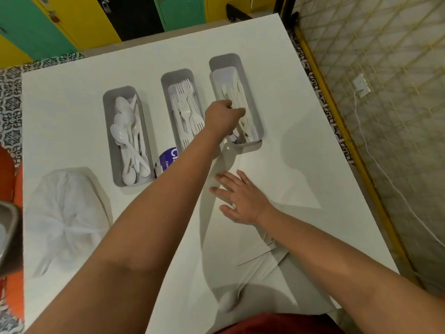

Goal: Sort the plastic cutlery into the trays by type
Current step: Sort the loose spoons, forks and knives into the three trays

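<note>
Three grey trays stand in a row on the white table (301, 165). The left tray (108, 141) holds white spoons, the middle tray (166, 92) white forks, the right tray (256, 116) white knives. My left hand (222, 115) reaches across over the right tray, its fingers curled round a white knife (242, 112) just above the pile. My right hand (240, 200) lies flat on the table in front of the trays, fingers straight, holding nothing. Several loose white pieces of cutlery (260, 266) lie near the front edge, partly under my right forearm, among them a spoon (228, 302).
A crumpled clear plastic bag (65, 213) lies at the front left. A purple-labelled packet (168, 159) shows between the spoon and fork trays, partly behind my left arm. The table's right edge runs beside a yellow rail (337, 121). A grey container's corner (8, 232) is at the far left.
</note>
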